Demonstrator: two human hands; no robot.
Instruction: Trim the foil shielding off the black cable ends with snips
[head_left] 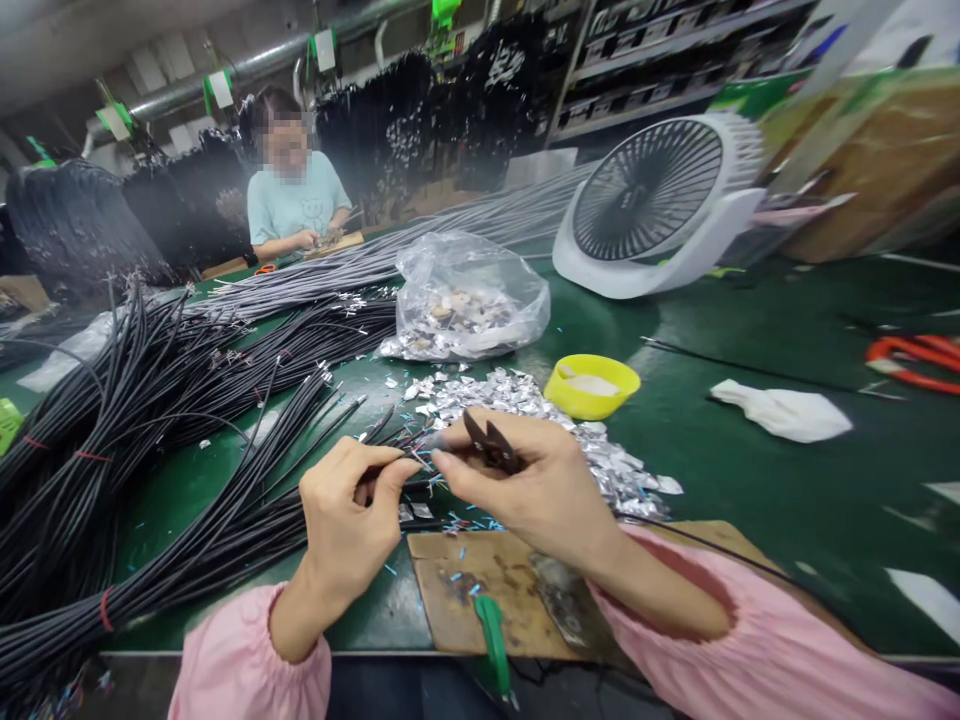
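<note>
My left hand [352,515] pinches the end of a black cable near the middle of the view. Close beside it, my right hand [525,480] holds small dark cutters [491,445], their jaws pointing up and apart, while its thumb and forefinger reach thin wires at the cable end. Bundles of black cables [217,540] tied with red bands run to the left. Silvery foil scraps [607,460] lie just behind and beside my right hand. Below the hands is a stained wooden board [450,570] with blue bits and a green-handled tool [491,635].
A clear bag of scraps [469,300], a yellow bowl [592,388] and a white fan [652,200] stand beyond my hands. On the right lie a white cloth-like piece [784,410] and orange-handled scissors [915,360]. Another person [296,205] sits across the green table.
</note>
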